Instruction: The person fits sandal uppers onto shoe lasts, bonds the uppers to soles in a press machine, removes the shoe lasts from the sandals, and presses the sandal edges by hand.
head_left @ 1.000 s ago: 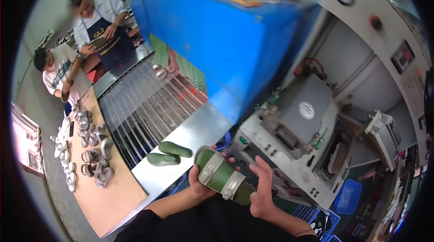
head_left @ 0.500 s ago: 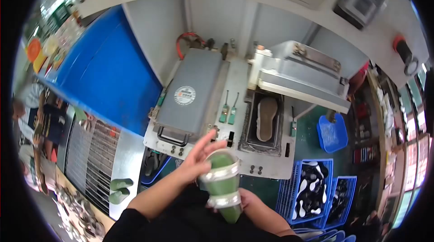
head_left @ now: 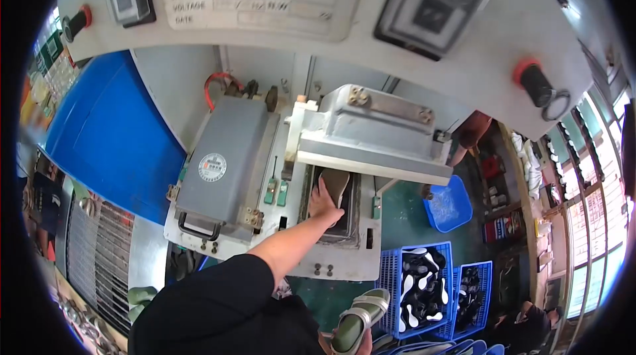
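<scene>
My left hand [head_left: 324,204] reaches into the open right chamber of the press. Its fingers lie along one side of a brown-soled shoe [head_left: 336,182], sole up, with the thumb towards the other side. The hand covers the shoe's near end. Above it the grey press lid [head_left: 371,133] stands raised. Low in the view, my right hand [head_left: 366,343] grips a green sandal with silvery straps [head_left: 358,322]. Part of that hand is hidden behind the sandal and cut off by the frame edge.
The left press lid [head_left: 225,156] is down. Blue crates [head_left: 391,289] of black and white shoe parts stand on the floor at right, near a blue bin [head_left: 449,204]. A control panel [head_left: 318,30] overhangs the press. Another person's arm [head_left: 472,133] shows behind it.
My left hand has left the green sandal and moved forward onto the shoe in the press. My right hand has lowered the sandal to the right. The view has shifted.
</scene>
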Action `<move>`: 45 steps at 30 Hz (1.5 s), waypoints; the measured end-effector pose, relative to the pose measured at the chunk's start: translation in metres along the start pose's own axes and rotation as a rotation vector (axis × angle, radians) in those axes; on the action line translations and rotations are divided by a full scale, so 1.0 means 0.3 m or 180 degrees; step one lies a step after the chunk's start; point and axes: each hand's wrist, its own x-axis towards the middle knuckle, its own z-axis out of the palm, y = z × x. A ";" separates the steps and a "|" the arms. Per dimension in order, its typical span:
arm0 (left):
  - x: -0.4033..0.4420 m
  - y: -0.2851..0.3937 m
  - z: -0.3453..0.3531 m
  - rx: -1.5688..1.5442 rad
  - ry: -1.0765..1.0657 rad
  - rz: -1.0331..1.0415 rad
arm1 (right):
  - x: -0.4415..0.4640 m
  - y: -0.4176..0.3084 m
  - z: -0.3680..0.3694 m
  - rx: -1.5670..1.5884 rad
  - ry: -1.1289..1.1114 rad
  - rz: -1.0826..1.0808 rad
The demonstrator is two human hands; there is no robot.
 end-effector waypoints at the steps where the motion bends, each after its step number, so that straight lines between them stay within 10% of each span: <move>1: 0.018 -0.039 -0.013 -0.0446 -0.0167 0.0080 | 0.041 -0.032 0.014 -0.0072 -0.0028 0.0022; 5: -0.092 -0.162 -0.244 -0.2758 -0.1062 0.0353 | 0.274 -0.197 0.072 -0.0634 -0.1814 0.0319; 6: -0.236 -0.115 -0.405 -0.2838 -0.1168 -0.0080 | 0.300 -0.200 0.011 -0.1016 0.0256 0.0276; 10: -0.612 -0.359 -0.805 -0.3488 -0.1867 -0.0176 | 0.707 -0.372 0.416 -0.2992 -0.0610 -0.1072; 12: -0.844 -0.395 -0.959 -0.3676 -0.1604 -0.0381 | 0.979 -0.368 0.475 -0.4454 -0.0743 -0.2177; 14: -1.060 -0.452 -1.025 -0.4134 -0.0872 -0.0558 | 0.907 -0.379 0.820 -0.5936 0.0486 -0.0759; 17: -1.328 -0.514 -1.023 -0.4623 0.0677 -0.0649 | 1.031 -0.237 0.829 -0.7601 0.0948 -0.0920; 23: -1.621 -0.597 -1.021 -0.4382 0.2505 -0.0422 | 0.623 -0.162 0.684 -0.8225 0.0028 -0.0816; 26: -1.670 -0.633 -1.084 -0.4540 0.2631 -0.0318 | 0.558 -0.137 0.384 -0.7178 -0.0124 0.3159; 27: -1.682 -0.675 -1.110 -0.4621 0.2432 -0.0250 | 0.528 -0.066 0.380 -0.6653 -0.0103 0.3506; 38: -1.674 -1.118 -1.562 -0.4499 0.0879 0.1087 | 0.205 0.985 0.793 -0.3358 -0.2261 0.2069; 45: -1.789 -1.248 -1.852 -0.1371 0.1545 0.2463 | 0.006 1.443 1.084 -0.3117 -0.3552 0.2090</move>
